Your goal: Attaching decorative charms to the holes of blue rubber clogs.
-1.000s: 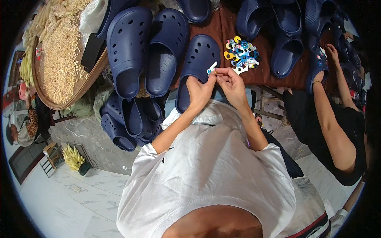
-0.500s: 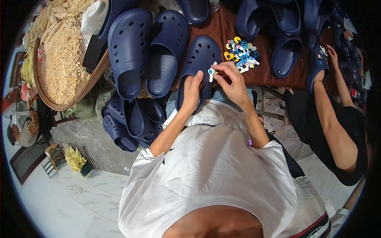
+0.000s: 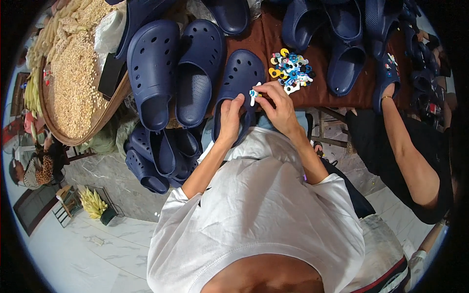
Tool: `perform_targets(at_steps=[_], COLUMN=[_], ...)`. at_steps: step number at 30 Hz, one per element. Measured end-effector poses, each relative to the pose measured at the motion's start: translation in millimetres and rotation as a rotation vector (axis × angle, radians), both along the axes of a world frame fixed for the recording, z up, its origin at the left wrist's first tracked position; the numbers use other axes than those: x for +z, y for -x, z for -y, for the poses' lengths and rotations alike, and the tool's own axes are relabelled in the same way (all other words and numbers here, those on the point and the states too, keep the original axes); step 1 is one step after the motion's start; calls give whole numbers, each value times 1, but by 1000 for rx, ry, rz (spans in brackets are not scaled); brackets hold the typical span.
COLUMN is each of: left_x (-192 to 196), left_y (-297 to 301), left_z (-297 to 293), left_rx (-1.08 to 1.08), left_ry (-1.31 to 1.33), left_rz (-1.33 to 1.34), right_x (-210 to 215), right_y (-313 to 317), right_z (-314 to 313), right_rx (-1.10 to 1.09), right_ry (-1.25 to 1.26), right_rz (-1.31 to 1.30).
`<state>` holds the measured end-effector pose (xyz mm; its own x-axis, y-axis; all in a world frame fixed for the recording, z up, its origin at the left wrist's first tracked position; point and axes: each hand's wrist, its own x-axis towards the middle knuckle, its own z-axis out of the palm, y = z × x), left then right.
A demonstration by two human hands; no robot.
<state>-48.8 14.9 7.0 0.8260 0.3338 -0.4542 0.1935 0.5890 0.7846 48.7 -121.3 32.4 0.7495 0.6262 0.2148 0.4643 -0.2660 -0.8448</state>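
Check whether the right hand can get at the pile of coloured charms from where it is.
Probably yes: the right hand pinches a small white charm just below the pile of coloured charms, with only bare brown cloth between.

no packages, labels, signs or screens in view, none among the clogs

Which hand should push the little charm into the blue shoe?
Probably the right hand: its fingertips already pinch the small white charm just above the navy clog. The left hand rests on the clog's opening, steadying it, so it looks better kept there.
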Motion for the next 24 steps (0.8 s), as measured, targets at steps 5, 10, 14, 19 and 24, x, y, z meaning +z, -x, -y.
perform_targets(at_steps=[5, 10, 14, 19, 24], left_x=[15, 22, 17, 9, 9], left_y=[-6, -16, -25, -34, -33], left_z=[3, 2, 1, -3, -7], left_rx=[102, 214, 235, 251, 210], left_ry=[204, 390, 475, 546, 601], left_rz=[79, 71, 55, 60, 107], right_x=[0, -10, -9, -17, -15], right_y=[-6, -38, -44, -48, -48], right_z=[10, 18, 9, 4, 3], right_rx=[-82, -210, -208, -221, -227], right_ry=[62, 249, 425, 462, 447], right_rz=[-8, 251, 315, 350, 397])
